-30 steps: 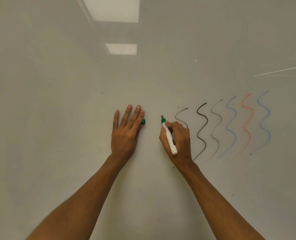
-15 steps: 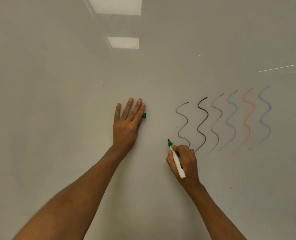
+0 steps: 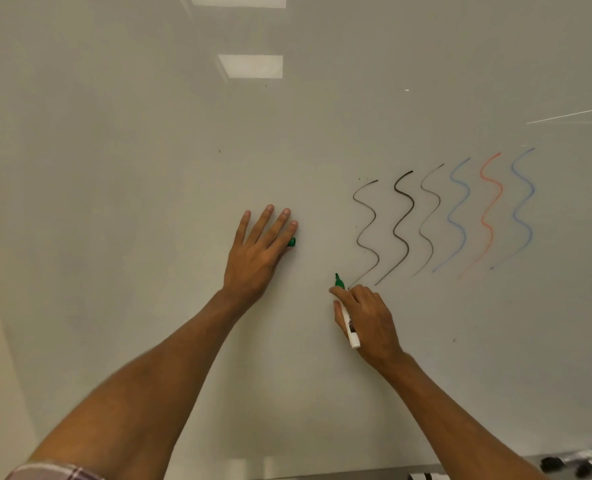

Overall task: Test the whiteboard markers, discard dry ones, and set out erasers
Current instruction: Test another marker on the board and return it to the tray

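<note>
The green marker (image 3: 347,311) is sitting uncapped in the right hand (image 3: 367,320), whose fingers are curling round its white barrel just behind the green tip; the tip is pointing up and left, close against the whiteboard (image 3: 149,168), though whether it is touching is not clear. A second ago that hand was level with the upper half of the leftmost dark squiggle (image 3: 367,230); it has been travelling down and is now resting at that squiggle's foot, nearly where it was half a second ago. The left hand (image 3: 258,251) is staying flat on the board with fingers straight and slightly spread, pressing the green cap (image 3: 291,242) under its index finger, as before. To the right, five more wavy lines are running in a row: two dark, a blue (image 3: 459,216), a red (image 3: 491,216) and another blue; at the lower right, blurred markers (image 3: 581,460) are lying on the board's tray.
</note>
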Action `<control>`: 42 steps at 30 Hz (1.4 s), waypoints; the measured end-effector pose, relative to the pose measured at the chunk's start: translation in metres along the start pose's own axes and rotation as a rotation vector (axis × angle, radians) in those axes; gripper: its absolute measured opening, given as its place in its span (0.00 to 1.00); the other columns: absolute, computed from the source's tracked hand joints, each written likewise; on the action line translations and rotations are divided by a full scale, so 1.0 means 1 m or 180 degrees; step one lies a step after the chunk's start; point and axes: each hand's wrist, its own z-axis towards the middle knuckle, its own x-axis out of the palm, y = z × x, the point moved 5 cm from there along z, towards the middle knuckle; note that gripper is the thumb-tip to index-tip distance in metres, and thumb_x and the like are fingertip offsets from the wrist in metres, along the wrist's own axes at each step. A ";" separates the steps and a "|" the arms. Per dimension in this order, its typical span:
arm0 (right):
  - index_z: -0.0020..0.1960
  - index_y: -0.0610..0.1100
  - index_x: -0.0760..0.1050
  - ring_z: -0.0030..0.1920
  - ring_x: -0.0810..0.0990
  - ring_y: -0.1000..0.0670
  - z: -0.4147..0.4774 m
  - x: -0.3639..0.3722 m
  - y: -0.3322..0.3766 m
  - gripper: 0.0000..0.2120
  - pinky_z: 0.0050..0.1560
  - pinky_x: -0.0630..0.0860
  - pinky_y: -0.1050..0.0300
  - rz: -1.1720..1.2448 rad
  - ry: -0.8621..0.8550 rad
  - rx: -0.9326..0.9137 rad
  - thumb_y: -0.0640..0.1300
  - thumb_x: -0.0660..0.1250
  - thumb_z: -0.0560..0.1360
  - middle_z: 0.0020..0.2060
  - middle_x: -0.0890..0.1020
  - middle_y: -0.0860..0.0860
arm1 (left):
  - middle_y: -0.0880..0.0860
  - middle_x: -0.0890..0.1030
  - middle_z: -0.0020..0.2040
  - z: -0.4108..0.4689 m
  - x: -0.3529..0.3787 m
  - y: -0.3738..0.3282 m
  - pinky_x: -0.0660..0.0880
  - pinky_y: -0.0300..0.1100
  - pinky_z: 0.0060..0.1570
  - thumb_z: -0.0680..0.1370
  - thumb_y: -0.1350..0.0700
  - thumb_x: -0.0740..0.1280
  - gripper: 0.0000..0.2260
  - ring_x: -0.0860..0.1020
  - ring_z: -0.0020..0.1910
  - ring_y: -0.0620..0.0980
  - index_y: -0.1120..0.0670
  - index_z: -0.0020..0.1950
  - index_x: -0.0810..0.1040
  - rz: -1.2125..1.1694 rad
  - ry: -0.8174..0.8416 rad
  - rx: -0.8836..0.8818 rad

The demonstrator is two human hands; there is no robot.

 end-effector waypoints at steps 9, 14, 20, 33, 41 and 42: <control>0.67 0.43 0.71 0.41 0.76 0.48 -0.050 0.001 0.015 0.20 0.40 0.75 0.60 0.0507 0.0484 0.0411 0.39 0.54 0.78 0.58 0.74 0.46 | 0.56 0.69 0.73 -0.093 0.002 -0.046 0.60 0.62 0.72 0.81 0.54 0.64 0.18 0.66 0.73 0.59 0.57 0.71 0.73 -0.0274 0.0331 -0.0063; 0.57 0.45 0.71 0.45 0.77 0.51 -0.095 0.008 0.018 0.08 0.45 0.72 0.64 0.0817 0.0907 0.0873 0.44 0.56 0.80 0.52 0.74 0.51 | 0.55 0.71 0.72 -0.139 0.004 -0.083 0.62 0.62 0.70 0.81 0.55 0.63 0.17 0.67 0.73 0.58 0.56 0.70 0.74 -0.0519 0.0584 -0.0023; 0.62 0.44 0.73 0.42 0.80 0.48 -0.150 0.004 0.007 0.14 0.43 0.74 0.59 0.0619 0.1427 0.1102 0.38 0.64 0.77 0.47 0.81 0.47 | 0.55 0.76 0.68 -0.173 0.010 -0.132 0.57 0.59 0.73 0.80 0.55 0.64 0.18 0.71 0.70 0.57 0.56 0.69 0.76 -0.0722 0.0946 -0.0035; 0.57 0.47 0.73 0.34 0.79 0.53 -0.209 -0.062 -0.042 0.28 0.32 0.75 0.62 0.0139 0.1754 0.0727 0.34 0.79 0.61 0.40 0.81 0.51 | 0.53 0.82 0.59 -0.161 0.026 -0.266 0.61 0.60 0.69 0.68 0.55 0.79 0.23 0.78 0.63 0.55 0.56 0.62 0.81 -0.1285 0.1433 -0.0090; 0.59 0.47 0.74 0.40 0.79 0.53 -0.265 -0.133 -0.095 0.27 0.37 0.74 0.62 0.0044 0.1865 0.0774 0.31 0.76 0.63 0.46 0.82 0.52 | 0.52 0.84 0.55 -0.134 0.027 -0.370 0.60 0.61 0.69 0.64 0.55 0.82 0.26 0.80 0.60 0.55 0.57 0.60 0.82 -0.1709 0.1763 -0.0080; 0.58 0.46 0.75 0.40 0.80 0.53 -0.272 -0.143 -0.101 0.25 0.38 0.75 0.61 0.0053 0.1835 0.0797 0.31 0.75 0.65 0.46 0.82 0.51 | 0.53 0.84 0.55 -0.130 0.026 -0.385 0.59 0.60 0.69 0.63 0.55 0.82 0.26 0.80 0.59 0.55 0.57 0.60 0.82 -0.1758 0.1830 -0.0068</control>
